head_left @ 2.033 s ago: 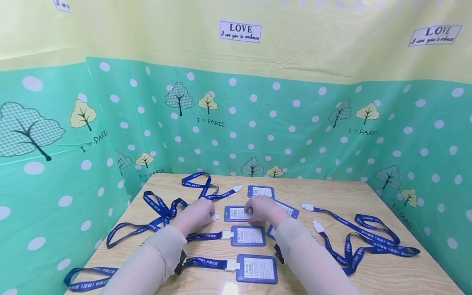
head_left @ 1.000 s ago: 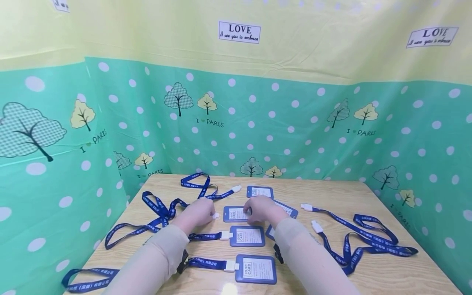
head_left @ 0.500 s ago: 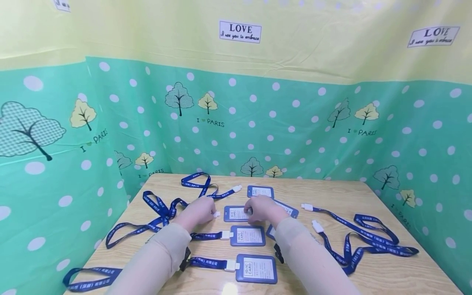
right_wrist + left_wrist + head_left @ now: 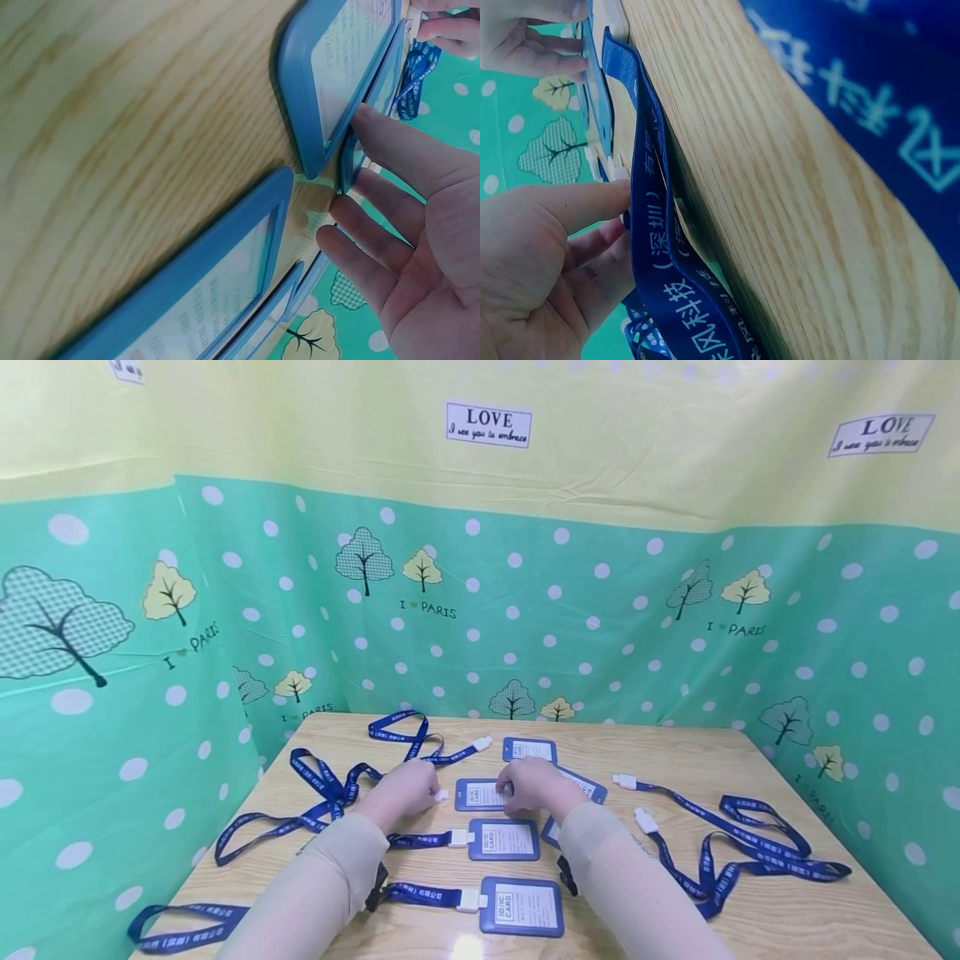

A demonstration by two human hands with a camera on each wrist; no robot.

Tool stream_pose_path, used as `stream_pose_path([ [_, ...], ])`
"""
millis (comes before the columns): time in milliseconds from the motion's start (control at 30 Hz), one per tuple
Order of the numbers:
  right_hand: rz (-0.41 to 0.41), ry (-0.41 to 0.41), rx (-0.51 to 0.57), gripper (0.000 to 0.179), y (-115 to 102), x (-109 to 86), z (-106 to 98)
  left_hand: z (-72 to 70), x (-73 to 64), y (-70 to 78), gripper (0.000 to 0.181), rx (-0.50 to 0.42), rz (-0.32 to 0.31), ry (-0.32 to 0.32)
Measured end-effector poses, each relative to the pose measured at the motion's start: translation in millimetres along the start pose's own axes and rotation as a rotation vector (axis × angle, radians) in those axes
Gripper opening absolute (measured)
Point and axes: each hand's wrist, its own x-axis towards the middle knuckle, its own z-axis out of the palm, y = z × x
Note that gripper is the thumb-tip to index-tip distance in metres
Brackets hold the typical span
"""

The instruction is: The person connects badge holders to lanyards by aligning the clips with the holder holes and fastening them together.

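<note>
My left hand (image 4: 402, 791) pinches the white plastic clip (image 4: 442, 795) of a blue lanyard between thumb and fingers, just left of a blue ID card holder (image 4: 477, 795). That holder's right end is gripped by my right hand (image 4: 534, 783); in the right wrist view the thumb (image 4: 382, 135) lies along its near edge. A small gap separates clip and holder. Nearer me lie two card holders, a middle one (image 4: 505, 840) and a front one (image 4: 522, 907), each joined to a lanyard clip. In the left wrist view a printed blue strap (image 4: 656, 217) crosses before my left fingers.
A loose card holder (image 4: 530, 749) lies at the back; others are partly under my right arm. At right are two lanyards with white clips (image 4: 625, 782). More lanyards (image 4: 322, 777) tangle at left, and one with its clip (image 4: 482, 744) lies behind. A patterned curtain (image 4: 570, 610) surrounds the wooden table (image 4: 787, 918).
My left hand has edged slightly to the right with the clip, narrowing the gap to the holder. The right hand and the card holder stay in place.
</note>
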Motion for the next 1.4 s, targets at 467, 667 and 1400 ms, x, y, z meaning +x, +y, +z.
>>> stream_pose_path([
  [467,0.004,0.0,0.001,0.033,-1.3,-1.1,-0.9,0.6,-1.1,-0.4,0.012,0.008,-0.014,-0.001],
  [667,0.0,0.001,-0.004,0.034,-1.0,-0.3,-0.2,0.8,-1.0,-0.1,0.01,0.009,-0.011,0.0],
  [1400,0.016,0.003,-0.007,0.035,-0.6,1.0,0.7,3.4,-1.4,1.4,0.006,0.01,-0.031,0.01],
])
